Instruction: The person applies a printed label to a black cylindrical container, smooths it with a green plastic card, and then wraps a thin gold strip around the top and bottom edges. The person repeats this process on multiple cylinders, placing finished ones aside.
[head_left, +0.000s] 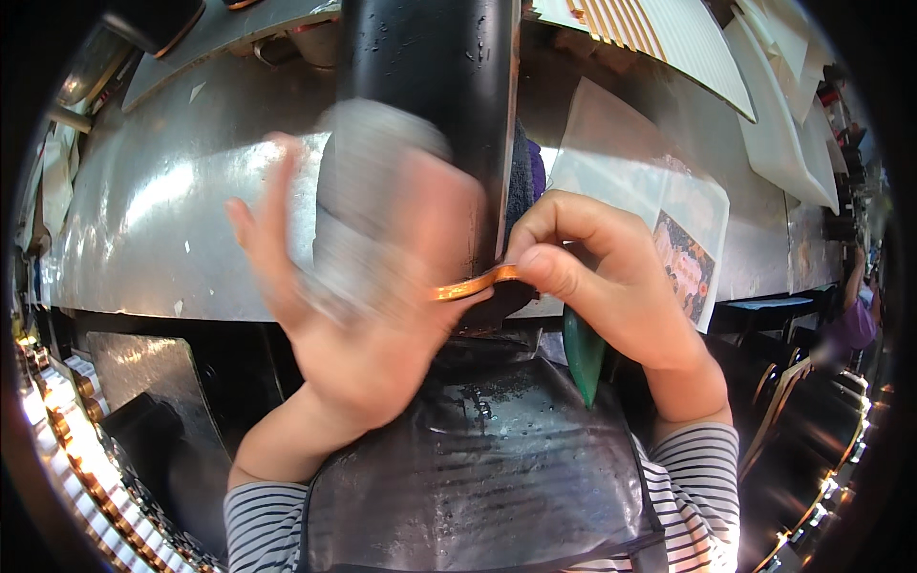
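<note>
My right hand (602, 272) pinches one end of a curved, shiny copper-coloured strip (475, 286) between thumb and forefinger. The strip's other end runs to my left hand (353, 358), which is smeared by motion. Two left fingers stick out to the side, while a blurred grey-white thing (373, 181) lies across the others; its kind cannot be made out. Behind both hands a large black cylinder (430, 57) stretches away from me. A dark grey cloth (521, 177) lies beneath it, and a green pointed piece (583, 358) hangs below my right hand.
A metal table (220, 229) spreads ahead. On its right lies a clear plastic bag (611, 143) with a printed card. Several copper-coloured strips rest on a white ribbed board (669, 48) at the far right. A wet black apron (478, 468) covers my lap; another person (855, 320) is at far right.
</note>
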Demonstrator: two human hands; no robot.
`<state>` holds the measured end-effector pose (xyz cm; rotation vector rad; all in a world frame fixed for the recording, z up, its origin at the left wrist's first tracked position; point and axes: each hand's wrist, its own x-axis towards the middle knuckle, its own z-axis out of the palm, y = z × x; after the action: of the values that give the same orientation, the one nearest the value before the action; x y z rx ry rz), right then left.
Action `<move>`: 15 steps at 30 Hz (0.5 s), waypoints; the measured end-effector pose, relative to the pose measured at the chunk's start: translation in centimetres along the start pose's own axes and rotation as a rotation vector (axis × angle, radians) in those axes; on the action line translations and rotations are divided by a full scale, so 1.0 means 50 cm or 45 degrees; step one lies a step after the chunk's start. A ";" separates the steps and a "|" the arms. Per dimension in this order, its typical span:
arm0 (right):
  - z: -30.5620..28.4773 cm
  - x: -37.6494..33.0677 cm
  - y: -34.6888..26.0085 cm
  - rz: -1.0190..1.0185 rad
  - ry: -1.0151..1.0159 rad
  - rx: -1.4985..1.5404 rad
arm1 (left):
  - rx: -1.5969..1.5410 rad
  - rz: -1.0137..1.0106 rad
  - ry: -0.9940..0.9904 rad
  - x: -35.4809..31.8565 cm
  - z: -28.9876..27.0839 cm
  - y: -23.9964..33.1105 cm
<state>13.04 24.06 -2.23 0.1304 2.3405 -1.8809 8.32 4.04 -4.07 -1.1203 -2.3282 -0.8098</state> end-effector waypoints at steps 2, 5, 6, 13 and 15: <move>0.003 0.001 0.000 -0.014 0.001 0.027 | -0.163 -0.249 -0.055 -0.002 0.006 -0.019; 0.012 0.002 -0.013 -0.071 -0.016 0.104 | -0.352 -0.455 -0.073 -0.030 0.012 -0.043; 0.012 0.003 -0.011 -0.092 -0.019 0.084 | -0.359 -0.507 -0.121 -0.047 0.008 -0.046; 0.007 0.006 -0.010 -0.143 -0.036 0.031 | 0.086 -0.051 -0.264 -0.076 -0.051 0.021; 0.007 0.006 -0.001 -0.216 -0.008 -0.029 | 0.312 0.133 -0.260 -0.060 -0.034 0.033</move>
<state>12.74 23.70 -2.30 -0.0784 2.4374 -1.9239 11.60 2.07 -4.12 -1.2513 -2.4274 -0.3747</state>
